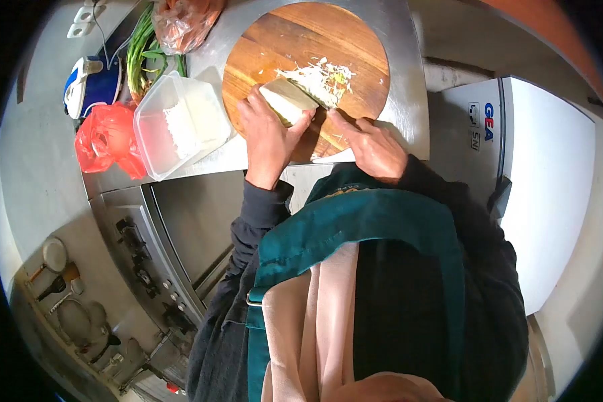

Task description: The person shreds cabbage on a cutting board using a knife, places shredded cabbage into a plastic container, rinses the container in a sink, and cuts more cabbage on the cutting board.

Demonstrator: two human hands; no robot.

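Note:
On the round wooden cutting board (pixel 248 50), a pale cut block of cabbage (pixel 285 100) lies at the near side. My left hand (pixel 269 130) is closed around it, fingers on its left side and thumb at its near right corner. My right hand (pixel 375 144) is closed on a knife (pixel 323 105), index finger stretched toward the blade. Little of the blade shows along the cabbage's right face, and the handle is hidden in my palm. Shredded cabbage (pixel 328 77) is scattered just beyond the knife.
Left of the board stands a clear plastic container (pixel 151 120) with white shreds inside. Near it are a red plastic bag (pixel 107 141), green onions (pixel 139 53), a blue-and-white appliance (pixel 97 87) and a clear bag of orange items (pixel 184 23). A stove (pixel 141 251) and a white fridge (pixel 549 181) flank me.

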